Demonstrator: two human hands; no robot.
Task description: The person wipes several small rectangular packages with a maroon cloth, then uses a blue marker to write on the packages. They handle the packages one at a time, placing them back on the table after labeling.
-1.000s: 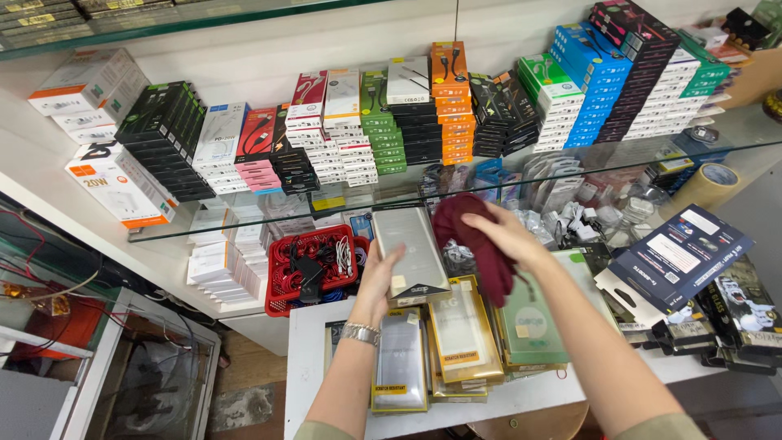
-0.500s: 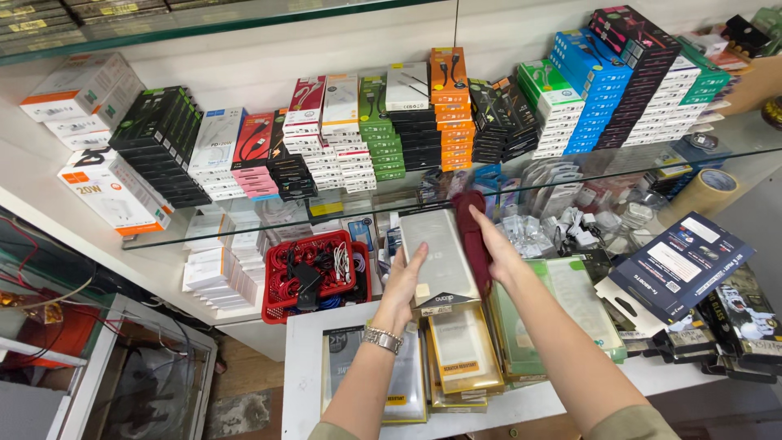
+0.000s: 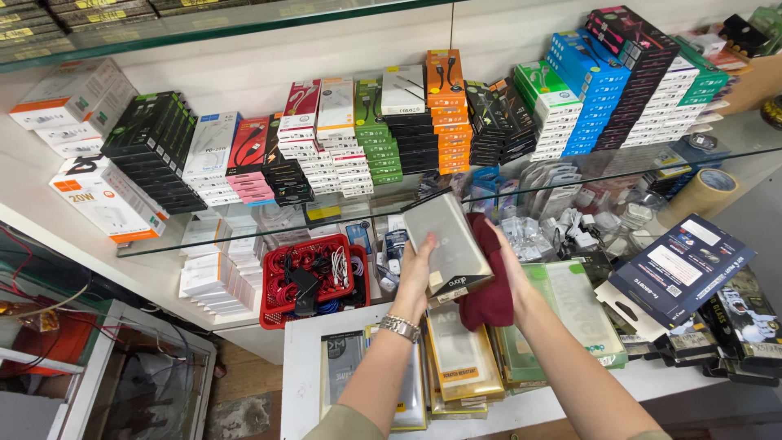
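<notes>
Glass shelf [image 3: 570, 175] behind case-holding hands, red basket [image 3: 314, 281] beside

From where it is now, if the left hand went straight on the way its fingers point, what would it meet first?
Probably the front edge of the glass shelf just above the flat grey packaged case that the left hand holds; depth is unclear.

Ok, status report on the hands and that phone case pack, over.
Left hand gripping clear phone case pack. Right hand pressing maroon cloth against it. Glass shelf close ahead.
</notes>
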